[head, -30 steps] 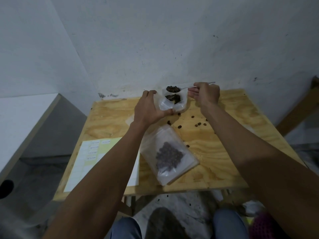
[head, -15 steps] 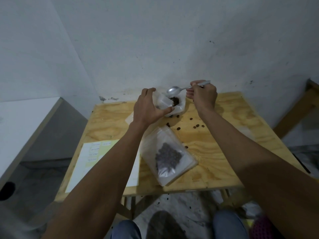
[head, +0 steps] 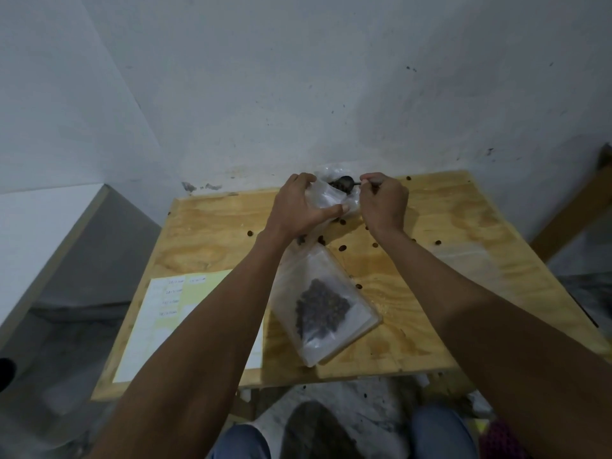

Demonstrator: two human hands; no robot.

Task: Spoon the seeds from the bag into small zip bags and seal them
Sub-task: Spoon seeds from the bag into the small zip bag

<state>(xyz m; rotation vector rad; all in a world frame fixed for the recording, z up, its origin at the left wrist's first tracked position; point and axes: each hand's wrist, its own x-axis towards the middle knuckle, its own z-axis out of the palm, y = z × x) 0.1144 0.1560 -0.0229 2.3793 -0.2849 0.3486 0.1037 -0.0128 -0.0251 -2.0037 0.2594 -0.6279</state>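
At the far edge of the plywood table (head: 430, 293), my left hand (head: 298, 210) grips a small clear zip bag (head: 326, 198) and holds its mouth up. My right hand (head: 384, 203) pinches the handle of a metal spoon (head: 344, 183), whose bowl sits inside the bag's opening. What the spoon carries is too dark to tell. A larger clear bag (head: 321, 303) with a dark heap of seeds lies flat between my forearms. Loose seeds (head: 342, 248) are scattered on the wood near my wrists.
A white and yellow paper sheet (head: 172, 313) lies on the table's left half, partly under my left forearm. The table backs onto a white wall. A grey ledge (head: 66, 243) stands to the left, a wooden beam (head: 576, 207) to the right. My knees show below the front edge.
The spoon was full above the small bag, then emptied, and now its bowl is down inside the bag's mouth. My left hand has kept hold of the small bag.
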